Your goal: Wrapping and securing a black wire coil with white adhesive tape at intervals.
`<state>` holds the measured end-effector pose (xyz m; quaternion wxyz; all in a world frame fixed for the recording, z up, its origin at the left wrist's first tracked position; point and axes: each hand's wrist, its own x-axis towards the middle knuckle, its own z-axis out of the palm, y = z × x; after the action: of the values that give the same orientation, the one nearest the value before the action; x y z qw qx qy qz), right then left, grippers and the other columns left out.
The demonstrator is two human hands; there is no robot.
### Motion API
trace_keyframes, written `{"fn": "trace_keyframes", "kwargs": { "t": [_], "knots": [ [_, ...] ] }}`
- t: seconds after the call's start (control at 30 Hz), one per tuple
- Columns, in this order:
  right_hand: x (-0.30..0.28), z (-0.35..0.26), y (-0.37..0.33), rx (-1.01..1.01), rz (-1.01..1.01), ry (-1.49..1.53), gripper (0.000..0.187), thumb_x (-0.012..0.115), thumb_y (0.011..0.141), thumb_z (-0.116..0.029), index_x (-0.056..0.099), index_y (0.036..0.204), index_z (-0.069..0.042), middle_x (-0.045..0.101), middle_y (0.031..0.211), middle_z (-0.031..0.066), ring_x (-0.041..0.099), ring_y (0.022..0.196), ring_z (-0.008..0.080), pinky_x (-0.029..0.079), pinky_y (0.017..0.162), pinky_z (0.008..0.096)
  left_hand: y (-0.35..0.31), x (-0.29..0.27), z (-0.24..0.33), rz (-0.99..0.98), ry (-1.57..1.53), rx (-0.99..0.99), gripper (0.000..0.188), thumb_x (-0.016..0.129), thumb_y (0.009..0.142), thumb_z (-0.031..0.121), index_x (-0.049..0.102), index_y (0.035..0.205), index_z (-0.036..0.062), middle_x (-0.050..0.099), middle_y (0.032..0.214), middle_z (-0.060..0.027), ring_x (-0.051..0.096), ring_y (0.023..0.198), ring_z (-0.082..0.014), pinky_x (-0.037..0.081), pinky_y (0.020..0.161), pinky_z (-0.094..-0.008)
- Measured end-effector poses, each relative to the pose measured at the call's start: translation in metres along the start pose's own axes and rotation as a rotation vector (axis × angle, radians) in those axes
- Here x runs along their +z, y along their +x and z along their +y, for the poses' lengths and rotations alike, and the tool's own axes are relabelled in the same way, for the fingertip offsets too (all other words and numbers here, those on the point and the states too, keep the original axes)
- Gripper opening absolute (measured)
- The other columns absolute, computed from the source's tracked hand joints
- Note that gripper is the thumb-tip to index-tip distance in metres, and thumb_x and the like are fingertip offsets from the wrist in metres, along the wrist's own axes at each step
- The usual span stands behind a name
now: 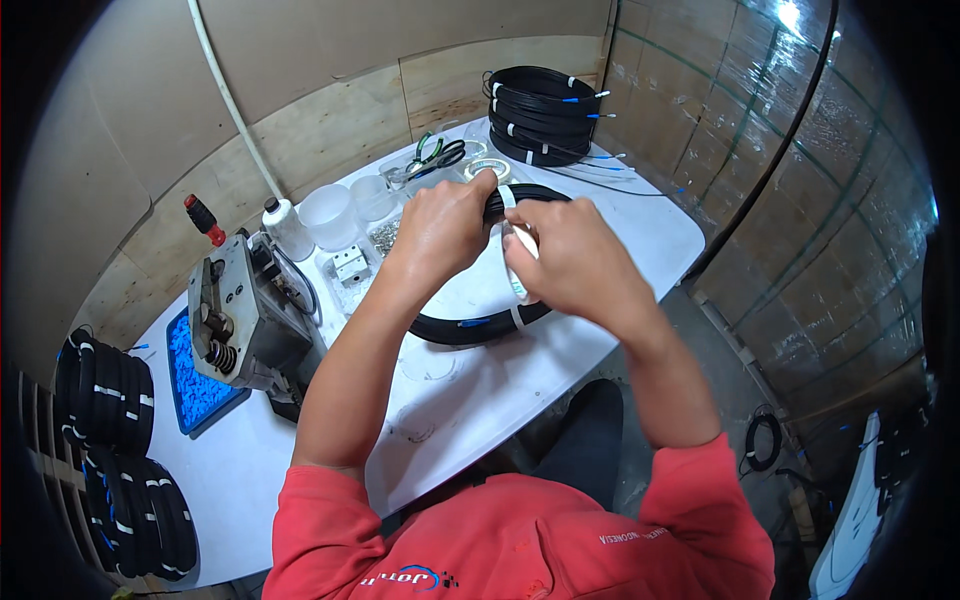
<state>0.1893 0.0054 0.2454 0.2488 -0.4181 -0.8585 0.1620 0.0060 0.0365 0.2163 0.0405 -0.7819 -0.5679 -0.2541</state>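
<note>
Both hands close on one stretch of the black coiled cable hoop (470,328) lying on the white tabletop (470,400). The left hand (440,230) pinches the hoop's far arc, thumb and fingers wrapped round the bundle, while the right hand (565,262) holds a strip of white tape (512,262) drawn across the same spot. It looks like a binding step: the tape is being wound round the strands. Judging by this, finishing it would call for steady tension and a firm squeeze so the strands stay bunched. Most of the hoop curves toward the person below the wrists, already carrying a white band (518,318) there.

Left of the forearms sits a grey metal bench machine (245,320) over a blue tray of small blue parts (195,375). Beyond stand clear plastic cups (330,215), a white bottle (285,228) and a red-handled tool (203,218). Farthest off, a stack of finished black coils (540,115) rests against the plywood wall (330,130).
</note>
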Motion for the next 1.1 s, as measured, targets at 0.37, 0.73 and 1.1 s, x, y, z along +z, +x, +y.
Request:
{"fn": "trace_keyframes", "kwargs": {
  "t": [0.37, 0.73, 1.1],
  "knots": [
    [-0.026, -0.008, 0.015, -0.060, 0.219, 0.156, 0.024, 0.065, 0.088, -0.015, 0.075, 0.093, 0.006, 0.071, 0.066, 0.0165, 0.070, 0.055, 0.0203, 0.053, 0.055, 0.0328, -0.001, 0.005, 0.000, 0.103, 0.018, 0.059, 0.021, 0.065, 0.088, 0.010, 0.055, 0.105, 0.0027, 0.068, 0.075, -0.0278, 0.069, 0.074, -0.0491, 0.054, 0.066, -0.0604],
    [-0.047, -0.002, 0.039, -0.052, -0.026, -0.032, 0.025, 0.065, 0.083, -0.015, 0.076, 0.089, 0.006, 0.070, 0.064, 0.0175, 0.069, 0.053, 0.0234, 0.054, 0.056, 0.0360, 0.001, 0.007, -0.003, 0.117, 0.011, 0.073, 0.027, 0.063, 0.088, 0.008, 0.056, 0.114, 0.0087, 0.070, 0.077, -0.0247, 0.069, 0.075, -0.0487, 0.053, 0.066, -0.0607],
    [0.072, 0.040, -0.005, -0.258, 0.551, -0.095, 0.033, 0.070, 0.092, -0.010, 0.070, 0.123, 0.001, 0.073, 0.081, 0.0152, 0.073, 0.071, 0.0295, 0.059, 0.065, 0.0404, 0.006, 0.001, -0.007, 0.021, -0.059, -0.027, 0.029, 0.068, 0.083, 0.010, 0.063, 0.112, 0.0075, 0.071, 0.087, -0.0241, 0.068, 0.086, -0.0479, 0.053, 0.076, -0.0550]
  ]
}}
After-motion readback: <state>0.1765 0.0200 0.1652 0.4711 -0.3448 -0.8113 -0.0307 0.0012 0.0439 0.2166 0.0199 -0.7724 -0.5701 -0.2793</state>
